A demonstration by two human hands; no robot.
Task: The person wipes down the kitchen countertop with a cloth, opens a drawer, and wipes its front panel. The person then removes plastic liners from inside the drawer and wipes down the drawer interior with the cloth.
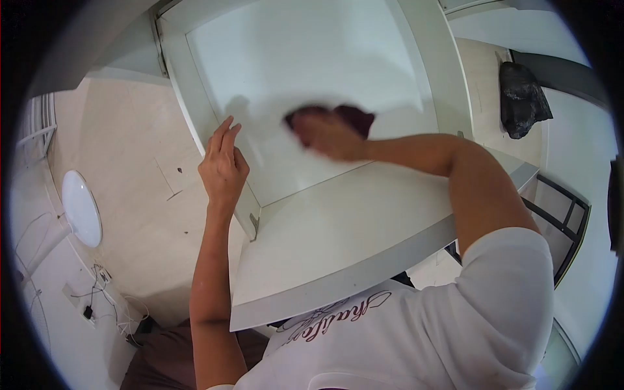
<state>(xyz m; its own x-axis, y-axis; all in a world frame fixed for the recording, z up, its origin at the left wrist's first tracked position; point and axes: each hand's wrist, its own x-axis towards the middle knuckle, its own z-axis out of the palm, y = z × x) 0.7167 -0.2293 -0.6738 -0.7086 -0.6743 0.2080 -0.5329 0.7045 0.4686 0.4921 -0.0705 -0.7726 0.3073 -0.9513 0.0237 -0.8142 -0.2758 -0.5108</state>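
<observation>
A white cabinet (pixel 338 195) with raised side walls lies open in front of me. Inside it, my right hand (pixel 328 135) presses a dark maroon cloth (pixel 356 121) against the pale back panel; the hand is blurred and its fingers lie over the cloth. My left hand (pixel 224 158) rests on the cabinet's left side wall, with its fingers spread and nothing held in it.
At the right lie a black plastic bag (pixel 522 101) and a dark metal frame (pixel 564 218). To the left are a round white disc (pixel 82 208), a white rack (pixel 38 130) and loose cables (pixel 101 286) near a wall socket.
</observation>
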